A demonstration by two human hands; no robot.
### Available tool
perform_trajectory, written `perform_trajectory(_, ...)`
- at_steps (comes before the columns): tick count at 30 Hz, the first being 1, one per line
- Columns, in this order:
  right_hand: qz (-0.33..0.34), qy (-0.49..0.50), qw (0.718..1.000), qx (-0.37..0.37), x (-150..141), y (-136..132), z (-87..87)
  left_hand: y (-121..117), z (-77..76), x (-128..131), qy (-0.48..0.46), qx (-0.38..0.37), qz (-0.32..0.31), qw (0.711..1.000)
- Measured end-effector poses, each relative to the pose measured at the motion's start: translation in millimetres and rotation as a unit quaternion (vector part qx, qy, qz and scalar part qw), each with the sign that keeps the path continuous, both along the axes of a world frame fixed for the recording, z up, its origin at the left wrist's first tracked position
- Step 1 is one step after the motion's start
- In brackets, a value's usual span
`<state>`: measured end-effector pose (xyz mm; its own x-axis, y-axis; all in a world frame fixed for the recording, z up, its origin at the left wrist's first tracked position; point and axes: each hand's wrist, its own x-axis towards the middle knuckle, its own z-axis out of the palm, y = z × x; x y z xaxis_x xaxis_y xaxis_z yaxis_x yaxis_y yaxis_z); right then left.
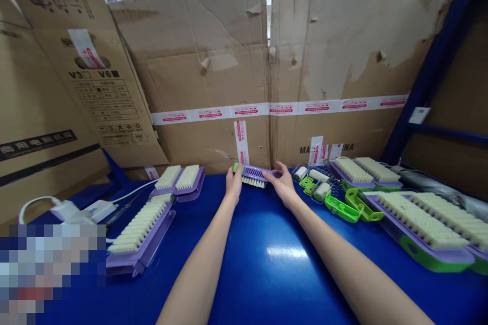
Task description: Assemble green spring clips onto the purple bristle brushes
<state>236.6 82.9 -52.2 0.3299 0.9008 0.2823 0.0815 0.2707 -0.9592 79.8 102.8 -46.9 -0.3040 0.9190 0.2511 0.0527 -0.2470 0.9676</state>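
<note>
Between my two hands is a purple and green brush (254, 172), its pale bristles facing down toward the blue tabletop. My left hand (233, 185) grips its green end, with the thumb lying along the near side. The other end is held by my right hand (281, 183), thumb on the purple body and fingers curled behind it. To the right of my right hand lie green plastic brackets (343, 207) and small white rollers or cylinders (320, 177) in clear pieces.
Several purple brushes, bristles up, lie at the left (141, 226) and the right (423, 218). A white adapter with a cable (70, 209) rests at the far left. Tall cardboard sheets (209, 71) close off the back of the blue table (263, 284). A blue rack post (423, 66) stands at right.
</note>
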Motion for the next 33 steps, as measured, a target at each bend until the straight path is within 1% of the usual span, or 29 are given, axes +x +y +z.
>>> perform_trajectory(4, -0.007, -0.038, 0.999, 0.015, -1, -1, 0.5, -2, 2.0, 1, 0.049, -0.017, 0.019, 0.998)
perform_trajectory(7, -0.03, -0.085, 0.995, 0.033, -2, -3, 1.6, -3, 1.5, 0, 0.107, -0.016, 0.029, 0.994)
perform_trajectory(9, -0.051, -0.119, 0.99, 0.051, -4, -6, 3.0, -3, -0.2, -1, 0.132, -0.007, 0.024, 0.991)
perform_trajectory(11, -0.069, -0.156, 0.983, 0.069, -5, -9, 4.5, -2, -2.5, -1, 0.139, 0.005, 0.006, 0.99)
perform_trajectory(13, -0.084, -0.197, 0.974, 0.077, -6, -12, 5.6, -2, -5.0, 1, 0.14, 0.019, -0.025, 0.99)
perform_trajectory(16, -0.101, -0.261, 0.958, 0.063, -6, -15, 6.8, -2, -7.9, 5, 0.151, 0.036, -0.078, 0.985)
perform_trajectory(18, -0.11, -0.299, 0.946, 0.056, -5, -16, 8.0, -2, -9.1, 7, 0.172, 0.039, -0.097, 0.98)
perform_trajectory(20, -0.112, -0.327, 0.937, 0.05, -5, -18, 9.3, -3, -9.3, 9, 0.198, 0.037, -0.099, 0.975)
perform_trajectory(23, -0.106, -0.342, 0.933, 0.034, -6, -19, 10.1, -6, -7.8, 10, 0.22, 0.038, -0.092, 0.97)
perform_trajectory(26, -0.079, -0.349, 0.934, 0.016, -7, -19, 8.4, -10, -4.9, 10, 0.224, 0.049, -0.085, 0.97)
perform_trajectory(28, -0.06, -0.367, 0.928, 0.032, -6, -19, 7.5, -11, -3.0, 10, 0.213, 0.056, -0.084, 0.972)
perform_trajectory(29, -0.052, -0.391, 0.917, 0.057, -4, -20, 7.7, -11, -2.4, 11, 0.202, 0.054, -0.085, 0.974)
perform_trajectory(30, -0.043, -0.426, 0.899, 0.094, -3, -21, 8.4, -11, -1.9, 12, 0.188, 0.05, -0.085, 0.977)
perform_trajectory(31, -0.031, -0.468, 0.873, 0.136, -2, -22, 9.7, -11, -1.7, 12, 0.171, 0.045, -0.079, 0.981)
perform_trajectory(33, -0.005, -0.551, 0.807, 0.211, 1, -24, 13.0, -9, -1.6, 13, 0.132, 0.044, -0.062, 0.988)
